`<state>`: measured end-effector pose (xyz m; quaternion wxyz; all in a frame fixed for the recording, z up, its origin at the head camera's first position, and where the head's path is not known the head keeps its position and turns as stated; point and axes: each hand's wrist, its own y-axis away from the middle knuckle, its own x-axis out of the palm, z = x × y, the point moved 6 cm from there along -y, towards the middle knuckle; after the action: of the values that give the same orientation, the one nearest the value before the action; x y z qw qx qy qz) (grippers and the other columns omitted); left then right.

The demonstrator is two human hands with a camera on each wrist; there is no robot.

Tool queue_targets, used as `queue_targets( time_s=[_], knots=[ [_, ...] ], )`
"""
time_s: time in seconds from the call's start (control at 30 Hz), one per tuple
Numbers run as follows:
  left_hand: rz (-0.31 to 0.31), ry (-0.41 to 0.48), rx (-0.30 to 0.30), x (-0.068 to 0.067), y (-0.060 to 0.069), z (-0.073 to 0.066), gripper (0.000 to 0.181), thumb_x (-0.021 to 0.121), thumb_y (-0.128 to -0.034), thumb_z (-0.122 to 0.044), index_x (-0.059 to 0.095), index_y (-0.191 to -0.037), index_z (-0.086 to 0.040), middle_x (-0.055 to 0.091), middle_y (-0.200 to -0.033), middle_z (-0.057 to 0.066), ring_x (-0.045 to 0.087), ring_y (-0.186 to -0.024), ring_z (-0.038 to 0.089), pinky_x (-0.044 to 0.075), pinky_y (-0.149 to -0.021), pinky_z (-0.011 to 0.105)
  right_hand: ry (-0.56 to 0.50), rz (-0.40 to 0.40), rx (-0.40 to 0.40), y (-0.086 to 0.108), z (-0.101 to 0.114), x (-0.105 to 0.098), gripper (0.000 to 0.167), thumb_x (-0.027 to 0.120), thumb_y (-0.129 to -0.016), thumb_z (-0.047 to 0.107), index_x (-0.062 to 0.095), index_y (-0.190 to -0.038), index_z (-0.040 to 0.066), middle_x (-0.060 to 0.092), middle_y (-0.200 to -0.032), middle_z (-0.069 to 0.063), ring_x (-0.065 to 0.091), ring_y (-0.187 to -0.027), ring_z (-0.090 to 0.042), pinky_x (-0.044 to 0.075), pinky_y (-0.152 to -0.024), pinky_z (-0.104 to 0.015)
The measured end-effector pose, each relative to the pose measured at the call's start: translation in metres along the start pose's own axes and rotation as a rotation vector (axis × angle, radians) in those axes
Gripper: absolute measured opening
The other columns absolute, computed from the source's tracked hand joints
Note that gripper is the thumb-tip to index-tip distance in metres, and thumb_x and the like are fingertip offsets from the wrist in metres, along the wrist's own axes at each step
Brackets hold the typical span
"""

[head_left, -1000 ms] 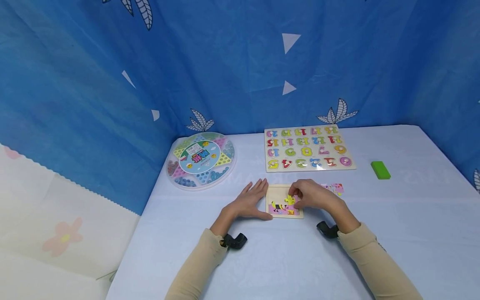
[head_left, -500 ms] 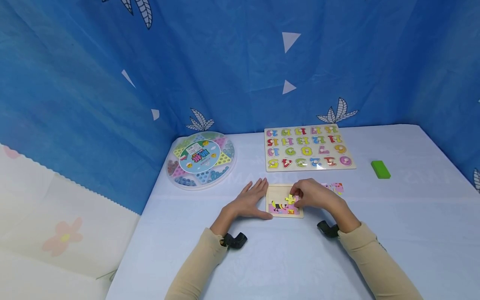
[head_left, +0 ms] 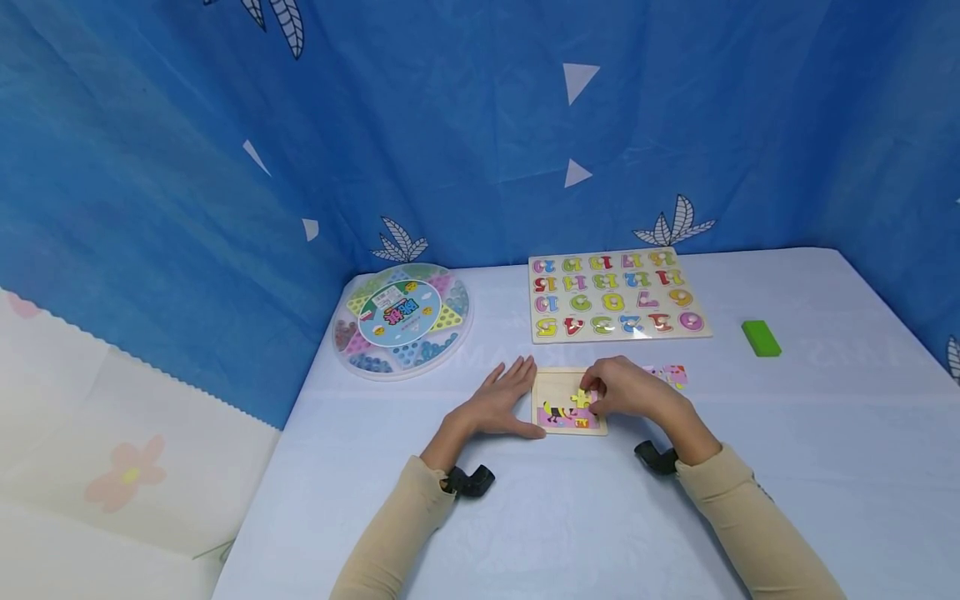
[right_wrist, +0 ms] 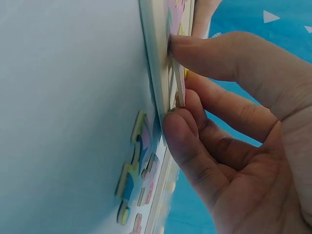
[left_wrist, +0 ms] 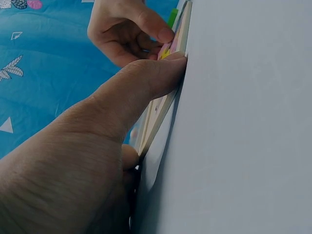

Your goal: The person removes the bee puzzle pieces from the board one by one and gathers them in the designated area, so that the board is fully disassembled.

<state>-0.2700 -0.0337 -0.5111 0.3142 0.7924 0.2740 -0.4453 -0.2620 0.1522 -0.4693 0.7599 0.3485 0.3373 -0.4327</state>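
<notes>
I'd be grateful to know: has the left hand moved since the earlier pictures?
No: against the number board, the left hand keeps the same place in the head view.

Yellow jigsaw piece [head_left: 581,400] over wooden tray [head_left: 553,386]

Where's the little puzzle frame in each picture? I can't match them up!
Head: the puzzle frame lies flat, just right of and below the middle.
Left wrist: upper middle, a thin slanting edge, partly behind the left hand.
Right wrist: a steep pale edge, upper middle.
Shared landmark: the right hand, beside the frame in all three.
</notes>
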Motion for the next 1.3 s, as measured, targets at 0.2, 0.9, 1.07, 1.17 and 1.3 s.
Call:
queue_targets(
  time_s=[0.2,0.9,1.07,1.17,1.3],
  knots=[
    [-0.005,-0.004,0.002,0.0003,-0.0007,0.0003,0.113,0.068,-0.0776,-0.064,0.006,-0.157,-0.013,-0.001,-0.166,-0.001,-0.007,-0.153,0.012,-0.004,-0.126,0.039,0.006,0.002,0.003,-0.0003,-0.0006,0.0007,0.029,0.083,-0.075,0.012,0.072,-0.101,0.007,0.062,-0.084,-0.001,0.052,-0.078,-0.016,0.048,-0.07,-0.025],
    [-0.001,0.002,0.005,0.0007,-0.001,0.0004,0.112,0.068,-0.0779,-0.064,0.006,-0.157,-0.013,-0.001,-0.166,-0.002,-0.007,-0.153,0.011,-0.004,-0.126,0.039,-0.007,0.003,-0.007,-0.0005,-0.0023,0.0019,0.029,0.083,-0.076,0.013,0.073,-0.103,0.007,0.064,-0.086,-0.001,0.052,-0.079,-0.015,0.049,-0.072,-0.026],
    [-0.001,0.002,0.003,0.0009,-0.0013,0.0009,0.113,0.068,-0.078,-0.064,0.006,-0.157,-0.013,-0.001,-0.166,-0.002,-0.007,-0.153,0.011,-0.004,-0.126,0.039,-0.015,-0.002,-0.006,-0.0001,-0.003,0.0016,0.029,0.082,-0.076,0.013,0.073,-0.103,0.007,0.064,-0.085,0.0,0.052,-0.078,-0.016,0.048,-0.071,-0.025],
    [0.0,0.002,0.002,0.0008,-0.0011,0.0007,0.113,0.068,-0.0779,-0.064,0.005,-0.157,-0.013,-0.001,-0.166,-0.002,-0.007,-0.153,0.011,-0.004,-0.126,0.039,-0.022,-0.004,-0.002,0.0001,-0.0035,0.0017,0.028,0.082,-0.077,0.013,0.073,-0.103,0.007,0.063,-0.085,0.0,0.052,-0.078,-0.016,0.048,-0.07,-0.025],
    [0.001,0.007,0.004,-0.0002,-0.0008,0.0001,0.113,0.068,-0.078,-0.064,0.005,-0.157,-0.013,-0.002,-0.166,-0.002,-0.007,-0.153,0.011,-0.004,-0.126,0.039,-0.028,-0.003,-0.003,0.0002,-0.003,0.0011,0.028,0.081,-0.077,0.013,0.072,-0.103,0.007,0.063,-0.085,0.0,0.052,-0.077,-0.016,0.048,-0.069,-0.026]
  ],
)
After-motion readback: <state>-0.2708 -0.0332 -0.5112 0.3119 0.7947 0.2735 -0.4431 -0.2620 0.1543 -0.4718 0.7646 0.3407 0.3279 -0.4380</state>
